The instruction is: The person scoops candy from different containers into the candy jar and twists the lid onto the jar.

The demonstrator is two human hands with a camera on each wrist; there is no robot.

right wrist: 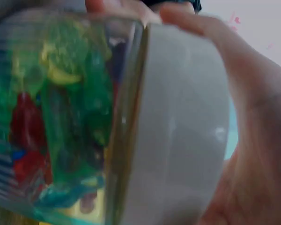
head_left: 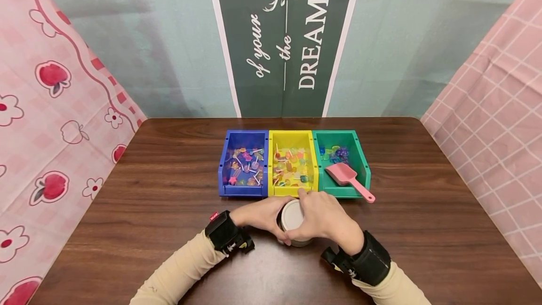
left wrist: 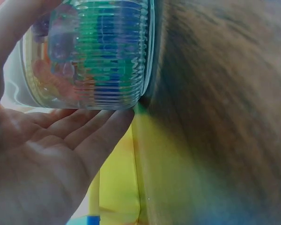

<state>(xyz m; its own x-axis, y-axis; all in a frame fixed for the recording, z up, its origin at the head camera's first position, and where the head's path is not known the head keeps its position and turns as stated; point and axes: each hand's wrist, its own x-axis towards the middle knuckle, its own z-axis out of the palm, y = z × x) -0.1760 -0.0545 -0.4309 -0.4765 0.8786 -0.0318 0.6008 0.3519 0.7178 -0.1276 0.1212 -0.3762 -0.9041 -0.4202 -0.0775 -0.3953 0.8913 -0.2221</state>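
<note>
A clear ribbed jar (left wrist: 93, 51) holding colourful translucent pieces stands on the table in front of the bins. Its white lid (right wrist: 178, 117) is on the mouth, with a narrow brownish band between lid and wall. My left hand (head_left: 260, 213) holds the jar from the left, thumb on one side and fingers along the other. From the right, my right hand (head_left: 328, 213) grips the lid, its thumb and fingers curved round the rim. The two thumbs come close together at the near side of the lid.
Behind the jar are a blue bin (head_left: 222, 178) and a yellow bin (head_left: 315, 173) with small candy-like pieces and lollipops. Beside them, a green bin (head_left: 362, 168) contains blue, green and purple pieces. A pink scoop (head_left: 343, 173) lies in it, handle over the front edge.
</note>
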